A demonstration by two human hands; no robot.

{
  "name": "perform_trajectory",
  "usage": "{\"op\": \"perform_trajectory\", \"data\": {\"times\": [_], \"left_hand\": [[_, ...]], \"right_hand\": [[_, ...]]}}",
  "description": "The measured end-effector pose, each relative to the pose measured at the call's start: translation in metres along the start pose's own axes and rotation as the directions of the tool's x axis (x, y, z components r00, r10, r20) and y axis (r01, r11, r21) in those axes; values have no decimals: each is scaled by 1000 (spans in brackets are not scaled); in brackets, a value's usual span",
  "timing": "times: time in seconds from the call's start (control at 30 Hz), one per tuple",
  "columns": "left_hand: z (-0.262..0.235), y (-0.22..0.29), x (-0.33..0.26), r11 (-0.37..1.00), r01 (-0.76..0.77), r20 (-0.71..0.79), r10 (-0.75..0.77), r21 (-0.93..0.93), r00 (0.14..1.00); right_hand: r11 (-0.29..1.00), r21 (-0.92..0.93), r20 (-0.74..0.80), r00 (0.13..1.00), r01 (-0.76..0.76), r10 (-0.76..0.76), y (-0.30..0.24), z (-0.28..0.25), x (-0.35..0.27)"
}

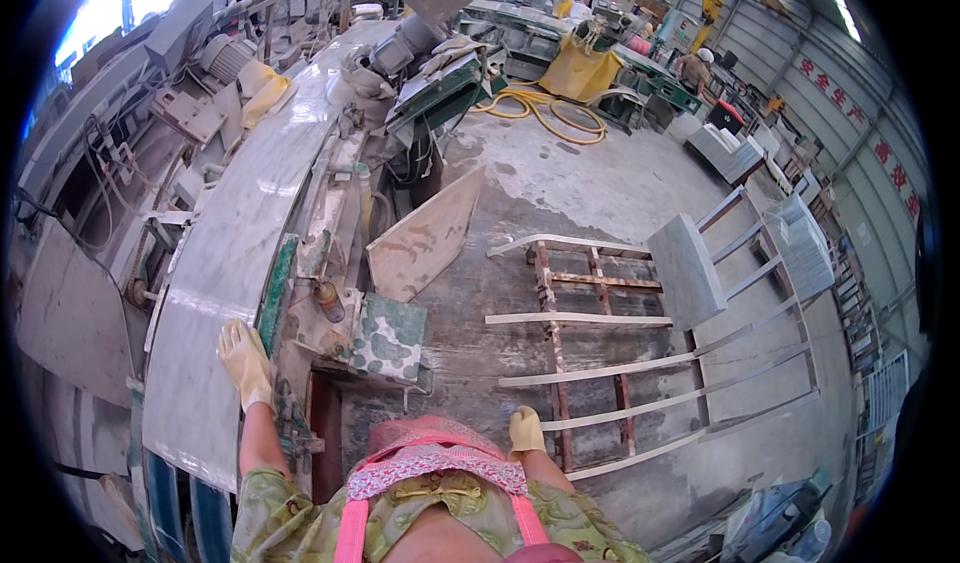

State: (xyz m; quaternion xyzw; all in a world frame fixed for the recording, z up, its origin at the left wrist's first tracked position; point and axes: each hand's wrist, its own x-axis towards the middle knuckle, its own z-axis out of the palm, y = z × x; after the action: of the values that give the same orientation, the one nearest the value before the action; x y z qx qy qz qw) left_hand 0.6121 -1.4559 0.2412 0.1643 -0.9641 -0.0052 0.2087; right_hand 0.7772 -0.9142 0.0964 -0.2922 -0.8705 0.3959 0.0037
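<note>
My left hand (245,358), in a pale yellow rubber glove, rests flat on a long polished white-grey stone slab (225,263), near its right edge. Its fingers are stretched out and point away from me. The slab lies along a machine bed on my left. By my right hip is my right hand (526,431), gloved the same way, with its fingers curled. A small pale bit shows at its fingertips, too unclear to name. Close to that hand ends one light bar of a low rack (590,371) on the floor.
A tilted stone offcut (425,238) and a green-and-white patched box (388,338) stand right of the machine. Grey slabs (687,268) rest on the rack. A yellow hose (560,113) coils on the floor ahead. Far right, a person (693,71) in a white helmet is at work.
</note>
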Motion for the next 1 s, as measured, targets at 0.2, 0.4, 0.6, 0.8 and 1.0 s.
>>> {"op": "perform_trajectory", "data": {"times": [0.2, 0.4, 0.6, 0.8, 1.0], "left_hand": [[7, -3, -2, 1000, 6, -21, -6, 17, 1000], [10, -4, -1, 1000, -3, -16, 3, 19, 1000], [5, -1, 0, 1000, 7, 1, -7, 12, 1000], [6, -3, -1, 1000, 7, -7, -7, 21, 1000], [0, 0, 0, 1000, 2, -4, -2, 1, 1000]], "right_hand": [[999, 32, -4, 1000, -27, 28, -13, -2, -3], [1000, 30, -8, 1000, -4, 4, -2, 2, 1], [999, 20, -31, 999, 40, -40, 1, 3, 3], [1000, -4, 34, 999, -22, 22, -10, -2, -1], [999, 52, -44, 999, 11, -9, -1, 4, -1]]}}
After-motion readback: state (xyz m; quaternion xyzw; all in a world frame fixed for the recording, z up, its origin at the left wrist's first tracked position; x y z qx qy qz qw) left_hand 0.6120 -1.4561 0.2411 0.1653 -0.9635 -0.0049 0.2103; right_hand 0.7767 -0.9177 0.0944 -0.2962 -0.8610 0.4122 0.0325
